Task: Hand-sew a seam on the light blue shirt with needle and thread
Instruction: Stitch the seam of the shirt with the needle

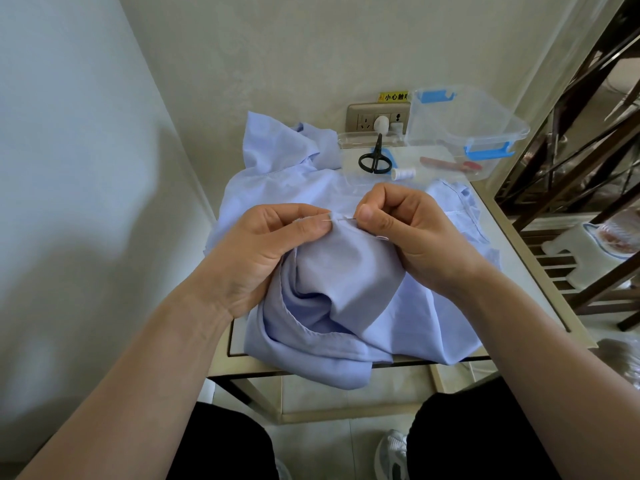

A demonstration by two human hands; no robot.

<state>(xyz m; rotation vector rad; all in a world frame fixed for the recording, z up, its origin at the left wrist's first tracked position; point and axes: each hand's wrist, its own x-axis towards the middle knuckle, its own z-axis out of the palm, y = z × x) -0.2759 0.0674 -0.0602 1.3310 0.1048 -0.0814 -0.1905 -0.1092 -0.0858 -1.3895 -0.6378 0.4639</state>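
**Light blue shirt under hand-sewing, on a small tabletop**

1. Light blue shirt (346,271): spread over most of the tabletop (530,271); far part bunched against the wall; near edge hanging over the near rim; one fold raised between both hands, a hemmed edge curving below it.
2. Needle (341,220): thin, silver; lying nearly level across the top of the raised fold, between the two hands; any thread on it too fine to make out.
3. Left hand (263,244): left of the fold; fingers (311,225) closed, thumb and forefinger pinching the cloth at the needle's left tip.
4. Right hand (412,226): right of the fold; fingers curled, thumb and forefinger pinching the needle's right end.
5. Spool of white thread (403,173): on its side on a clear lid (349,143), just beyond the right hand.
6. Black scissors (375,157): on the same lid, just left of the spool; blades pointing far.
7. Clear plastic box (485,133): blue latches; far right corner; red objects seen through its wall, too blurred to name.
8. Wall socket (360,117): far, behind the scissors; white plug in it; yellow label above.
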